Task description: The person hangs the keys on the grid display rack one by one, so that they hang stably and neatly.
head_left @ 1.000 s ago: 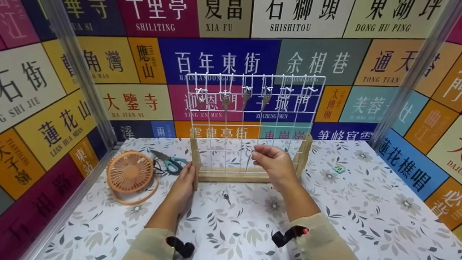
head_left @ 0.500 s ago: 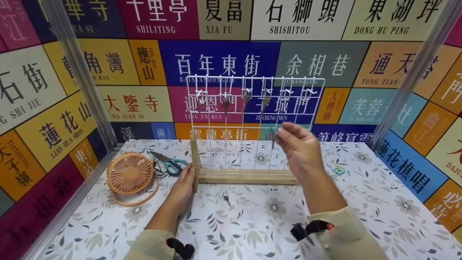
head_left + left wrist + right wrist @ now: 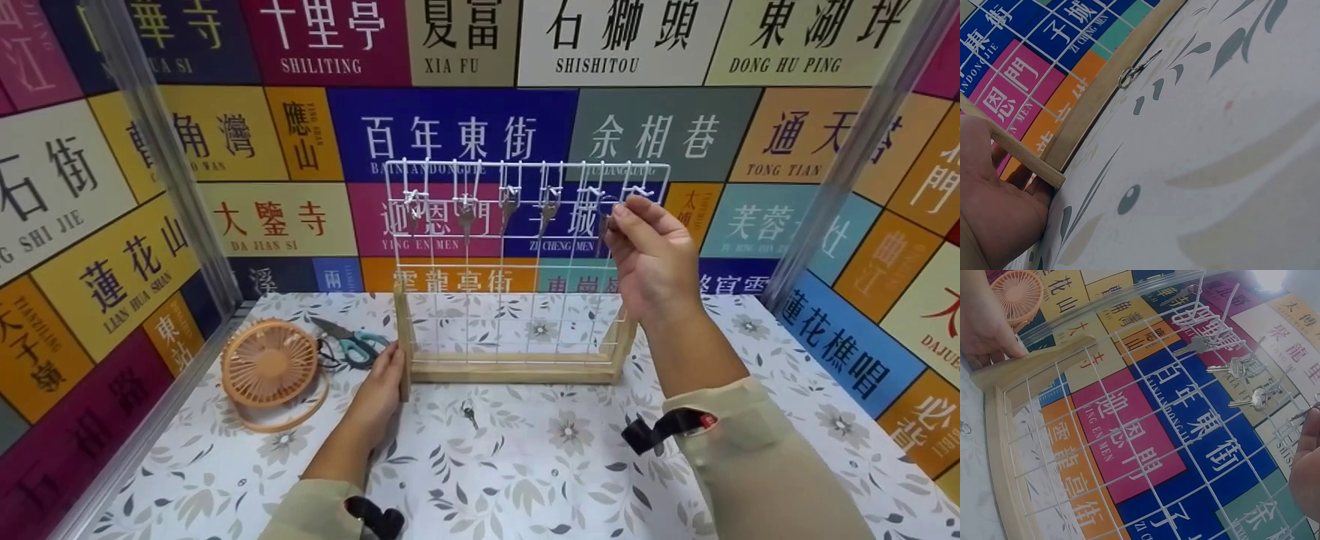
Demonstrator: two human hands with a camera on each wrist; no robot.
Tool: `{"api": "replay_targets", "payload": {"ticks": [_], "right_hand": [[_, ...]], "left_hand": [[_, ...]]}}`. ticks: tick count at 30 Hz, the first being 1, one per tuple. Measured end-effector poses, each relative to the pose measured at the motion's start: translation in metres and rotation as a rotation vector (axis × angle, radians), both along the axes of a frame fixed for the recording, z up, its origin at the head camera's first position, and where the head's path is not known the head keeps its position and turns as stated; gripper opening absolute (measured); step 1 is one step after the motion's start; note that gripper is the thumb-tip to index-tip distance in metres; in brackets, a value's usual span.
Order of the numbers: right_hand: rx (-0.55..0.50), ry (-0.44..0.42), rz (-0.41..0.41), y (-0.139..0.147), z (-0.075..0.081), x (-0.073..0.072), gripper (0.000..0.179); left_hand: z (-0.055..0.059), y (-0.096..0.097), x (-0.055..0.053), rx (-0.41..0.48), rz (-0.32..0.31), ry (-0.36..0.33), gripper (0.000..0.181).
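Note:
A white wire grid rack (image 3: 525, 264) stands upright on a wooden base (image 3: 514, 371). My left hand (image 3: 377, 390) grips the left wooden foot (image 3: 1027, 157), fingers on its far side. Up at the right hooks, my right hand (image 3: 654, 259) pinches a key (image 3: 606, 220) by its ring, close to the fifth hook; fingers partly hide it, and whether the ring touches the hook I cannot tell. Several keys, such as this silver one (image 3: 1255, 400), hang from the hooks further left. Another key with a ring (image 3: 469, 414) lies on the table before the base.
An orange fan (image 3: 270, 364) and teal-handled scissors (image 3: 360, 346) lie left of the rack. The floral tablecloth (image 3: 525, 480) spreads in front. Behind stands a wall of coloured signs (image 3: 450, 127), with clear posts (image 3: 832, 157) at the corners.
My right hand has risen and moved right with the key, from low before the grid to the hooks at upper right. The left hand has stayed on the wooden foot.

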State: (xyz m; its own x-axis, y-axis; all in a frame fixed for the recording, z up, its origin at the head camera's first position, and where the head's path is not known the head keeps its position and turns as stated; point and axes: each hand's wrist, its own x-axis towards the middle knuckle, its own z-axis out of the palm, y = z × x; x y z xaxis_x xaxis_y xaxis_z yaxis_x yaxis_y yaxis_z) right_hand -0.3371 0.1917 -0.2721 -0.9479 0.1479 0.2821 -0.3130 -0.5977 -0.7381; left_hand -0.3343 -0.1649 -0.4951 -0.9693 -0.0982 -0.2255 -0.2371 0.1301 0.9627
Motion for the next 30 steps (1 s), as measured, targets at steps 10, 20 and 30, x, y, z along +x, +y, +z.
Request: {"api": "replay_targets", "payload": {"ticks": [10,20,30], "right_hand": [[0.026,-0.033,0.010,-0.008,0.010,-0.011,0.035],[0.038,-0.056,0.007,-0.001,0.000,-0.018,0.031],[0.029,-0.043,0.044,-0.002,0.000,-0.019,0.027]], "left_hand": [[0.002,-0.002,0.000,0.009,0.000,-0.020,0.076],[-0.001,0.002,-0.001,0.001,-0.003,0.012,0.075],[0.002,-0.001,0.000,0.021,0.012,-0.003,0.075]]}}
